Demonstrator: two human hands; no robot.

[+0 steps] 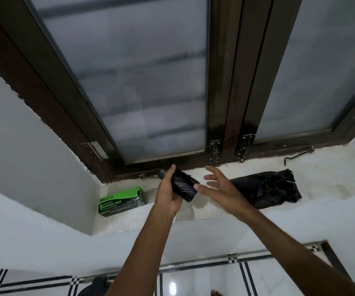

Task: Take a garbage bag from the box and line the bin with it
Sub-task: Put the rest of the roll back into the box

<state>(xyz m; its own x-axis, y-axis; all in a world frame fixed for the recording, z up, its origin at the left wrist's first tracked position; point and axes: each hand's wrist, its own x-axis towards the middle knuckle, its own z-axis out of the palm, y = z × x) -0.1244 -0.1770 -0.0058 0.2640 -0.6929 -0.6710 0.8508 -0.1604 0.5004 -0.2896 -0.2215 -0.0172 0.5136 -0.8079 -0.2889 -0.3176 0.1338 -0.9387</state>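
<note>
A green and black garbage bag box (121, 200) lies on the white window sill (321, 184) at its left end, its right end open. My left hand (168, 193) grips a black roll of garbage bags (183, 186) just above the sill, to the right of the box. My right hand (219, 186) is spread open beside the roll, fingers straight, its thumb tip near or touching the roll's right end. A loose black garbage bag (266, 189) lies crumpled on the sill behind my right hand. No bin is clearly in view.
A dark-framed window with frosted panes (142, 86) rises behind the sill, with latches (215, 149) at its base and a metal stay hook (296, 155) on the sill at right. White tiled floor with black lines (193, 280) lies below.
</note>
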